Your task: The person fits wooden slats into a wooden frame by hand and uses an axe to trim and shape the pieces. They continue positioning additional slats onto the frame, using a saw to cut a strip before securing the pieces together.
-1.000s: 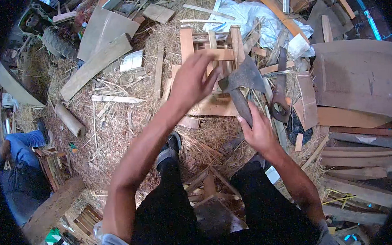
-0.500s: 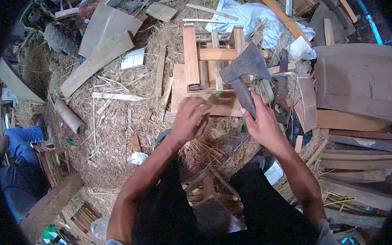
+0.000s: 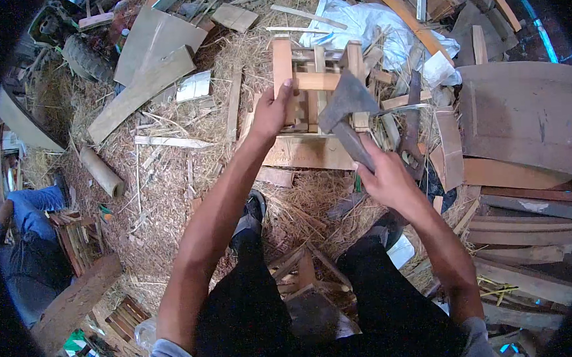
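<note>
My right hand (image 3: 388, 176) is wrapped round the wooden handle of a hatchet (image 3: 349, 104). Its broad dark metal head overlaps the right side of a small wooden frame (image 3: 316, 81) in this view. That frame has upright posts joined by crosspieces and looks like a small stool. My left hand (image 3: 273, 113) is closed on the frame's left post, thumb on the near face and the other fingers hidden behind. Beneath the frame lies a flat wooden board (image 3: 307, 153) on the straw.
Straw and wood scraps cover the ground. A white sack (image 3: 355, 23) lies beyond the frame. Stacked planks (image 3: 528, 237) and a brown panel (image 3: 522, 117) are at the right. At the left, another person in blue jeans (image 3: 34, 206) sits near a log (image 3: 79, 296).
My left hand has moved forward and closed on the frame's left post. The frame has shifted slightly right. The hatchet, still in my right hand, has moved slightly left.
</note>
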Demonstrator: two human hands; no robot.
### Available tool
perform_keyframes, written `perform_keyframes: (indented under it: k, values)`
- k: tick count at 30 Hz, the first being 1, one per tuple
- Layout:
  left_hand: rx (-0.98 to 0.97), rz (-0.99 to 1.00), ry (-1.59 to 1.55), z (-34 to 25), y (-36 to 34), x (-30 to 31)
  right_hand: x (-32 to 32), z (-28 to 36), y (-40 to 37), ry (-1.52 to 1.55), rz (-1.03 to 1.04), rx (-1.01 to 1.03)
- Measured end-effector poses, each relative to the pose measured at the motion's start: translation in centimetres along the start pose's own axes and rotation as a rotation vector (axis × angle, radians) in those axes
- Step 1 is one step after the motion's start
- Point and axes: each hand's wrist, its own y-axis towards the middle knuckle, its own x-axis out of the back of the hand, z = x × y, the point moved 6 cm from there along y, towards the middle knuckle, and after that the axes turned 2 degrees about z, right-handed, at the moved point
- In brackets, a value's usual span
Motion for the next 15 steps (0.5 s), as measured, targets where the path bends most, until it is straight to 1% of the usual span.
perform_keyframes:
  k: [1,2,3,6,7,10,13,14,15]
  values:
    - [-0.006,-0.028,-0.005,0.1,0.1,0.0,0.5,0.2,0.0,0.017,-0.023,-0.015]
    - [0.002,-0.005,0.005,0.2,0.4,0.1,1.0,0.5,0.1,0.033,-0.045,-0.033]
    - [0.010,0.014,0.012,0.7,0.8,0.3,1.5,1.2,0.4,0.106,-0.096,0.009]
    - [0.019,0.024,0.021,1.5,1.4,0.3,0.5,0.5,-0.5,0.080,-0.108,-0.053]
    - [0.021,0.019,0.024,1.5,1.5,0.4,-0.3,0.3,-0.7,-0.021,-0.009,-0.088]
    - [-0.006,0.000,0.025,1.1,0.8,0.0,0.1,0.3,-0.8,0.047,0.039,-0.088]
    - [0.016,-0.056,-0.006,1.1,0.7,-0.1,0.3,1.1,-1.0,0.157,-0.132,-0.077]
    - [0.021,-0.037,-0.017,1.1,0.6,-0.2,0.4,1.1,-1.1,0.197,-0.184,-0.081]
    - [0.020,-0.015,-0.025,1.1,0.6,-0.2,0.0,0.8,-1.1,0.127,-0.093,-0.119]
